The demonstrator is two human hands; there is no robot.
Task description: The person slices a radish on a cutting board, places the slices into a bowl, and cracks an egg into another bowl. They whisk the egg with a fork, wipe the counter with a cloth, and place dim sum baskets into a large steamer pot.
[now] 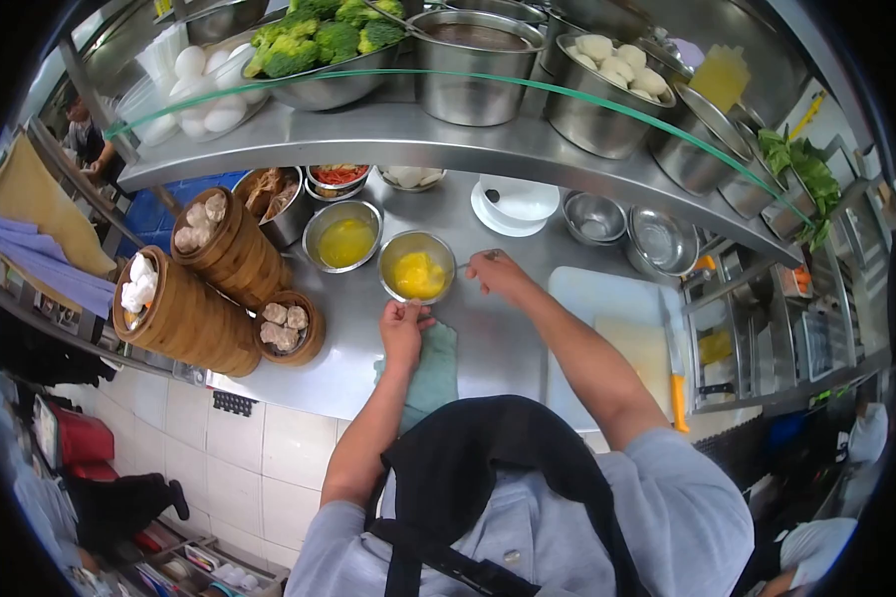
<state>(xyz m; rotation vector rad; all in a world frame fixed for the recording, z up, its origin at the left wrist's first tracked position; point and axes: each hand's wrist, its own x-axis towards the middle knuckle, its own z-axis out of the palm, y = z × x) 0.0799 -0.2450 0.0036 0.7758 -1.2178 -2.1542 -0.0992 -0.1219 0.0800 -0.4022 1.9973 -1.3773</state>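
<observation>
A metal bowl (389,249) with yellow beaten egg (418,276) stands on the steel counter. My left hand (403,326) is at its near edge, fingers closed against the rim. My right hand (496,276) is closed round the thin handle of a metal utensil (463,266), which reaches over the bowl's right rim. The utensil's head is not plain to see. Just left of this bowl is a second metal bowl (314,242) of yellow liquid. A green cloth (432,368) lies below my left hand.
Stacked bamboo steamers (194,308) stand at the left, with a small steamer (312,343) beside them. A cutting board (577,338) with an orange-handled knife (678,388) lies at the right. Overhead, a steel shelf (368,129) carries broccoli (334,35), eggs (214,90) and pots.
</observation>
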